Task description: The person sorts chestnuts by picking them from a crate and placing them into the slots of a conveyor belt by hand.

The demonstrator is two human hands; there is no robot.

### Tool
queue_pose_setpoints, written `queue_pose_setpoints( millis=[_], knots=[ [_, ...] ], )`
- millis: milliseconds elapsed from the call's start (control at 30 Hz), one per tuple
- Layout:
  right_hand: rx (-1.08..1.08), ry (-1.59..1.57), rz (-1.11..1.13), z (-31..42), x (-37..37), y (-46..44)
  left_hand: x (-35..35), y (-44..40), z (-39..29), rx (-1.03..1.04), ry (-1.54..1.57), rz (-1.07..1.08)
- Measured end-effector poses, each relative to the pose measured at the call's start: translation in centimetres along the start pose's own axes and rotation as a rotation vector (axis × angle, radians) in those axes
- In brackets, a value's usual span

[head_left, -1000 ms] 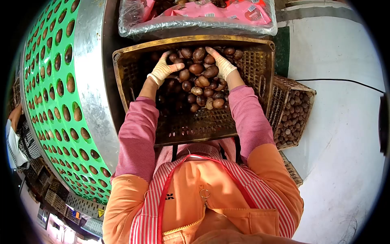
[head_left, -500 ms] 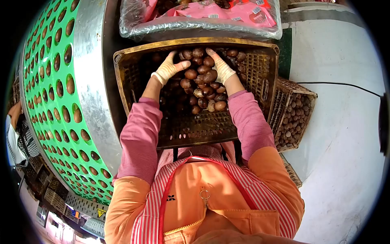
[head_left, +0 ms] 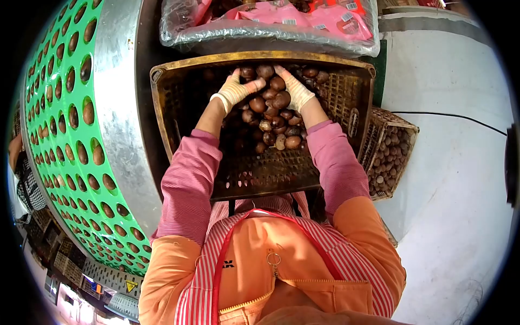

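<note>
In the head view, a worn brown plastic crate (head_left: 260,189) stands before me with a heap of brown, egg-shaped things (head_left: 271,111), some glossy, some pale and mottled. My left hand (head_left: 235,93), in a cream glove with bare fingertips, touches the left side of the heap. Its thumb points right across the top, apart from the fingers, some of which are hidden. Against the heap's right side lies my right hand (head_left: 295,89), gloved alike, its fingers stretched toward the far wall. Several of the brown things sit between my hands; neither hand is closed around one.
To the left curves a green machine belt (head_left: 76,179) with brown ovals in its holes, bordered by a metal rim (head_left: 116,97). Beyond my crate is a plastic-lined box (head_left: 271,32) with pink packets. A second crate (head_left: 392,157) of brown ovals stands at right.
My left hand has shifted right, its thumb now further over the heap. The right hand has barely moved. The green belt's ovals have changed position a little.
</note>
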State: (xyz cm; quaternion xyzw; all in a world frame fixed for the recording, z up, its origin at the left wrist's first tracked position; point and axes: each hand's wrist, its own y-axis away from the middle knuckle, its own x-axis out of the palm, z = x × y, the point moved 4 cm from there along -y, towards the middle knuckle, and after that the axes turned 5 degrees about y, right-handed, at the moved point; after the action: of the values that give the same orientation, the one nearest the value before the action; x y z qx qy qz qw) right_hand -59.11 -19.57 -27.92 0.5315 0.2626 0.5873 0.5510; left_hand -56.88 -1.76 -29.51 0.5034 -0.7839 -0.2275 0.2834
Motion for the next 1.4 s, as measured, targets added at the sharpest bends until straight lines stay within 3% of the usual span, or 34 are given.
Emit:
queue_pose_setpoints(
  millis=[133, 233, 267, 367, 433, 600, 700, 800, 867, 1000, 1067, 1233, 1267, 1367, 1400],
  knots=[
    [-0.026, -0.05, 0.087, 0.0, 0.8, -0.6, -0.2, -0.1, 0.5, 0.06, -0.278, -0.079],
    [0.005, -0.039, 0.031, 0.7, 1.1, 0.4, -0.1, 0.9, 0.5, -0.037, 0.276, 0.042],
    [0.015, -0.04, 0.024, 0.6, 1.2, 0.7, -0.2, 0.8, 0.8, -0.072, 0.332, 0.018],
    [-0.073, -0.031, 0.17, -0.4, 0.1, -0.7, 0.2, 0.7, 0.7, 0.024, 0.175, 0.045],
    [-0.022, -0.059, 0.121, 0.1, 0.6, -0.5, 0.3, 0.6, 0.6, 0.053, 0.108, 0.04],
    [-0.058, -0.013, 0.086, 0.0, 0.6, -0.3, 0.2, 1.6, -0.5, -0.07, 0.183, 0.085],
    [-0.199, 0.048, 0.111, -0.4, 1.0, 0.3, 0.4, 2.3, -0.7, -0.055, 0.232, 0.066],
    [0.035, 0.07, 0.075, -0.4, 1.2, 1.9, 0.1, 2.0, 0.5, 0.097, 0.173, 0.101],
    [-0.121, 0.04, 0.086, -1.4, 1.3, 2.3, 1.0, 4.8, -1.8, -0.042, 0.135, 0.074],
    [0.019, 0.007, 0.13, -2.7, 2.6, 4.6, 1.8, 8.3, -2.9, -0.03, 0.017, 0.017],
    [-0.047, 0.097, 0.107, -3.2, 2.4, 5.6, 2.0, 9.0, -2.0, 0.156, 0.054, 0.067],
    [0.034, 0.219, 0.125, -5.3, 4.2, 10.6, 4.2, 16.4, -4.2, 0.005, 0.13, 0.026],
    [0.083, 0.24, 0.15, -5.5, 4.6, 12.0, 4.4, 17.0, -3.8, 0.08, 0.09, 0.003],
    [-0.094, 0.194, 0.197, -6.4, 6.1, 14.5, 4.4, 17.3, -1.1, 0.271, -0.015, -0.047],
    [-0.022, 0.26, 0.235, -6.6, 6.1, 15.3, 3.9, 16.6, 1.1, 0.259, -0.03, -0.095]
  ],
)
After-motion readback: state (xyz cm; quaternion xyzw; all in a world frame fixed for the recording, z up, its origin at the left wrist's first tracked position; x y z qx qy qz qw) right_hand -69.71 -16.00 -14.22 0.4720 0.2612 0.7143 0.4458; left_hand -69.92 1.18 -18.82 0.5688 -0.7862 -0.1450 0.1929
